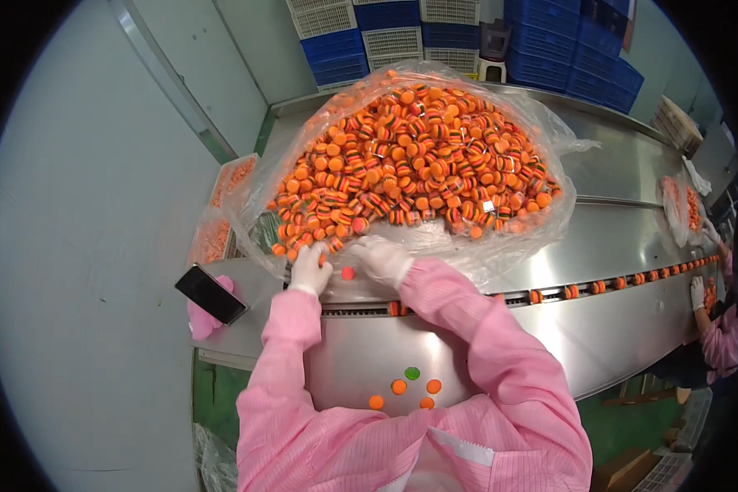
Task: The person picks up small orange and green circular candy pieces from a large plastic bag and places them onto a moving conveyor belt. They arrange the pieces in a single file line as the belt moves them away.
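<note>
A big pile of layered, burger-shaped candies [418, 156] in orange, red and green lies in an opened clear plastic bag [500, 258]. At the pile's near left edge, my white-gloved left hand [309, 269] has its fingers bent around an orange burger-shaped candy. My right hand [385, 261], also gloved, is over the bag's near edge with fingers stretched toward the left; nothing shows in them. Between the hands rests a loose red piece [348, 273]. A narrow conveyor [353, 311] carrying a row of the candies [599, 287] runs just in front, partly beneath my right forearm.
Loose orange discs [398, 386] and a green disc [412, 373] lie on the steel table near me. A phone [211, 293] sits on pink cloth at left. Trays of orange pieces [213, 238] stand beyond it. Another person's gloved hand [698, 293] is at the conveyor's right; crates [389, 41] are stacked behind.
</note>
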The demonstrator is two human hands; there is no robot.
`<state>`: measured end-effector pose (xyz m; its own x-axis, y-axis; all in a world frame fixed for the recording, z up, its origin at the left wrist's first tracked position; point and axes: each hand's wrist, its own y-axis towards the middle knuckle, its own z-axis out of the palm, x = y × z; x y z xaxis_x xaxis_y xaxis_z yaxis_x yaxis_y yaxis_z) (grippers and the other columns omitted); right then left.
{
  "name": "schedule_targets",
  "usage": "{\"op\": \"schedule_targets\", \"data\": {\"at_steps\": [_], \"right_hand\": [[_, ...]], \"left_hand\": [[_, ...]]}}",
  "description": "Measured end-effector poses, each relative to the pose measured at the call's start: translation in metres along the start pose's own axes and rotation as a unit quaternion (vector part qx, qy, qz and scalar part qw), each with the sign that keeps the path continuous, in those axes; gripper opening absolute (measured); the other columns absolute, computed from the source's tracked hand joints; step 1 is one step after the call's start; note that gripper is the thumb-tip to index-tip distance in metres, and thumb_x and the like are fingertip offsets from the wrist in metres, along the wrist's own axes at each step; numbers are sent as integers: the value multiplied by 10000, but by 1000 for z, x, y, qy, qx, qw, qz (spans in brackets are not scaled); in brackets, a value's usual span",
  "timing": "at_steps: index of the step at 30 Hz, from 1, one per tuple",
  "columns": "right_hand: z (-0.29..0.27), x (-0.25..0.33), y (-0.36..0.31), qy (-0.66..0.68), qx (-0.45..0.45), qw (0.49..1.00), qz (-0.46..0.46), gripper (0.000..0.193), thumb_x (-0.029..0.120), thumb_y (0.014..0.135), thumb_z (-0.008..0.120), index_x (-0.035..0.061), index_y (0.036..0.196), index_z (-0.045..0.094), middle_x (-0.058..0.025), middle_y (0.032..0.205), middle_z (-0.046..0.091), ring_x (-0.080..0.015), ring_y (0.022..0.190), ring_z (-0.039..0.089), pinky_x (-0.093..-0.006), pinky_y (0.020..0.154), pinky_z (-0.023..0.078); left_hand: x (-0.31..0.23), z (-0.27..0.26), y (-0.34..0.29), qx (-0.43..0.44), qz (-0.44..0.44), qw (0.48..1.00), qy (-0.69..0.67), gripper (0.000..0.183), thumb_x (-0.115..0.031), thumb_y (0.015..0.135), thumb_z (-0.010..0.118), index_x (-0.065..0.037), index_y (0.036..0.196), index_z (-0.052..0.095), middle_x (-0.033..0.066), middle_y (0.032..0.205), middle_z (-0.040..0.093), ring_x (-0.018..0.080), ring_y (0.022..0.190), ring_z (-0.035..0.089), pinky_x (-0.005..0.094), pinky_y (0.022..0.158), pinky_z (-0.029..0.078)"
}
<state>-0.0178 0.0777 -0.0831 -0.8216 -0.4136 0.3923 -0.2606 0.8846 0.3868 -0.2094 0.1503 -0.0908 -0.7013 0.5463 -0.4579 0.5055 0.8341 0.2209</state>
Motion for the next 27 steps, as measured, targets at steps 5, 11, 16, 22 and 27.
{"op": "schedule_targets", "data": {"at_steps": [5, 11, 16, 22, 27], "right_hand": [[32, 8, 61, -14, 202, 977, 69, 345, 71, 775, 521, 95, 1119, 501, -198, 1180, 442, -336, 1004, 557, -413, 793, 472], [26, 20, 61, -61, 224, 959, 165, 336, 134, 750, 566, 91, 1079, 513, -227, 1118, 482, -344, 972, 576, -429, 757, 487], [18, -18, 43, -65, 268, 947, 163, 343, 188, 713, 600, 72, 1019, 498, -214, 1037, 518, -336, 942, 565, -406, 768, 469], [-4, 3, 3, 38, 87, 987, 129, 275, 146, 718, 604, 51, 951, 491, -210, 1030, 462, -384, 884, 549, -417, 770, 462], [-43, 16, -106, 68, 11, 997, -39, 168, 59, 684, 571, 50, 834, 496, -165, 843, 475, -337, 727, 507, -421, 646, 425]], "left_hand": [[-26, -18, -73, -2, 148, 988, -50, 214, -81, 680, 658, -55, 824, 501, 120, 871, 497, 307, 830, 511, 370, 733, 432], [-1, -19, -88, 55, 273, 960, 9, 169, -152, 705, 660, -63, 772, 532, 107, 1025, 553, 306, 881, 522, 391, 787, 438], [0, -27, -24, -10, 226, 973, 46, 79, -100, 732, 578, -58, 782, 534, 111, 819, 521, 317, 792, 503, 419, 722, 423], [36, -17, 42, 33, -72, 983, 164, 372, -100, 719, 606, -83, 1073, 494, 189, 1091, 504, 355, 989, 516, 430, 850, 435], [30, -9, 41, -1, -7, 986, 169, 371, -141, 724, 624, -73, 1059, 480, 184, 967, 528, 343, 915, 548, 413, 771, 463]]}}
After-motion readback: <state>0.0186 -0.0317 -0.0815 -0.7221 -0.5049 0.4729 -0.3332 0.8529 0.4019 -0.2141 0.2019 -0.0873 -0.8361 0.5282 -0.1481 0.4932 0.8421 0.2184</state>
